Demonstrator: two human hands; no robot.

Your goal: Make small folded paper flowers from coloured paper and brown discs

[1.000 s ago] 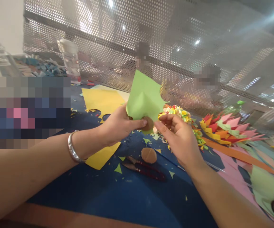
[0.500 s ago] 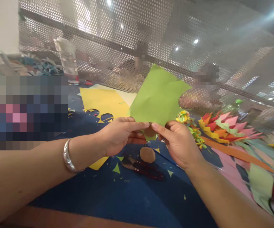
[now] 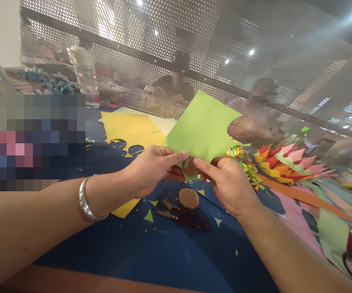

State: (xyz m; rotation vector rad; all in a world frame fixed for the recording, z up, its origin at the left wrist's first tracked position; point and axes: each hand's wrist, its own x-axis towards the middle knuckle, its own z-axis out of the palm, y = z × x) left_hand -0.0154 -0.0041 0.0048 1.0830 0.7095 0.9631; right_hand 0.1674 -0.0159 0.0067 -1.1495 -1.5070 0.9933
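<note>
Left hand [image 3: 154, 167]: we have it clamped on the lower left edge of the green paper [image 3: 206, 124], thumb on top.
Right hand [image 3: 229, 183]: we pinch the lower right part with it, thumb tip at the edge of a cardboard disc [image 3: 190, 167].
Green paper: we hold it tilted above the tabletop [image 3: 169, 260], the disc against its lower corner, a curved bite missing from its right side.
Disc slipping: it could slide across the paper or drop if our thumb pressure eases, since little else seems to steady it.
Creasing: most of the sheet stands unsupported, so squeezing our hands inward could buckle it.
Tearing: pulling them in opposite directions could rip that narrow corner.
Scissors [image 3: 182, 215]: they lie below our hands, just beside a second disc [image 3: 189, 198]; a dipping wrist could knock either.
Green scrap [image 3: 148, 216]: lying loose, it could cling to our fingers.
</note>
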